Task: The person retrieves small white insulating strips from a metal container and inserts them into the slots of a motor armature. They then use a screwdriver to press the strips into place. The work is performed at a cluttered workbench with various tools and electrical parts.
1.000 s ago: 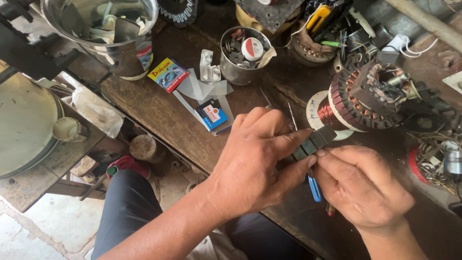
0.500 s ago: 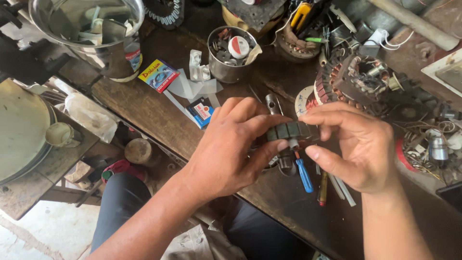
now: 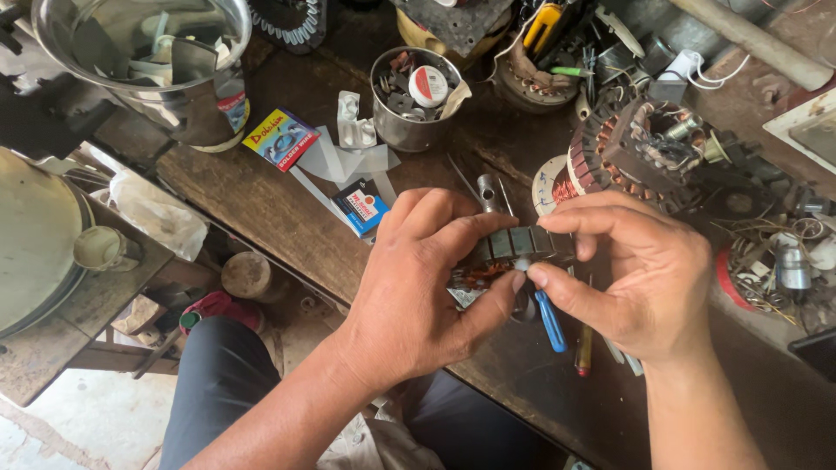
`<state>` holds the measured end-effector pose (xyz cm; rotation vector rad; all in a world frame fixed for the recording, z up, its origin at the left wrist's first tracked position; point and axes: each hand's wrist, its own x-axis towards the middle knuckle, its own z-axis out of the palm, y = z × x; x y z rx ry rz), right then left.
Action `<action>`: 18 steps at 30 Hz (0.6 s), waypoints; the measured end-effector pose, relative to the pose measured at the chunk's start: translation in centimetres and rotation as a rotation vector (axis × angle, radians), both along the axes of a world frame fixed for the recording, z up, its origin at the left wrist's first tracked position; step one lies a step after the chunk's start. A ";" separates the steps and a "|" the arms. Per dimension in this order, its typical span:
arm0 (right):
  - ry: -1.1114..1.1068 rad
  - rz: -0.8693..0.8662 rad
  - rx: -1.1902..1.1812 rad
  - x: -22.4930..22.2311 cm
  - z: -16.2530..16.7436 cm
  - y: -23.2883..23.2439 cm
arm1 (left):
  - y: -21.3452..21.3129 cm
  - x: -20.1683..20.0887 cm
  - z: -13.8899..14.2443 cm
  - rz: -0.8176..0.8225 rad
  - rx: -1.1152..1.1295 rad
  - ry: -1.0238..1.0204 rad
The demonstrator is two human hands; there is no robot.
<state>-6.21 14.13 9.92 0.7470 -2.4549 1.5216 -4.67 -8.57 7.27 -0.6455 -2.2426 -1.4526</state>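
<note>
My left hand [image 3: 427, 287] wraps around a small dark motor core [image 3: 509, 245] with copper winding showing under the palm. My right hand [image 3: 644, 274] pinches the same core from the right, thumb and forefinger at a small pale bit on its near edge. Both hands hover just above the dark wooden workbench [image 3: 261, 209]. Under them lie a blue-handled tool [image 3: 550, 320] and a yellow-handled one [image 3: 584, 348].
A larger stator with copper coils [image 3: 627, 157] sits behind my right hand. A metal tin of small parts [image 3: 409, 100], a steel bowl [image 3: 148, 61], small printed packets [image 3: 280, 137] and tangled wires [image 3: 775, 252] crowd the bench. My knee [image 3: 218, 383] is below its edge.
The view has shifted a little. My right hand has moved in closer, its fingers now curled over the core's top while the thumb presses at the near edge.
</note>
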 end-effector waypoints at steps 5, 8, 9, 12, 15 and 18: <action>0.015 -0.010 0.027 -0.1 0.3 -0.4 | 0.0 0.1 0.0 -0.005 0.026 -0.016; 0.029 -0.025 0.065 -0.1 0.6 -0.6 | 0.1 0.1 0.0 0.002 0.037 -0.026; 0.034 -0.030 0.079 -0.1 0.7 -0.7 | 0.1 0.1 -0.1 0.005 0.040 -0.027; 0.035 -0.068 0.115 0.1 0.8 -1.0 | 0.3 0.0 -0.2 0.019 0.052 -0.045; 0.059 -0.088 0.118 0.3 0.7 -1.5 | 0.5 0.1 -0.1 0.037 0.063 -0.053; 0.034 -0.080 0.082 0.3 0.7 -1.7 | 0.8 0.2 0.3 0.063 0.074 -0.099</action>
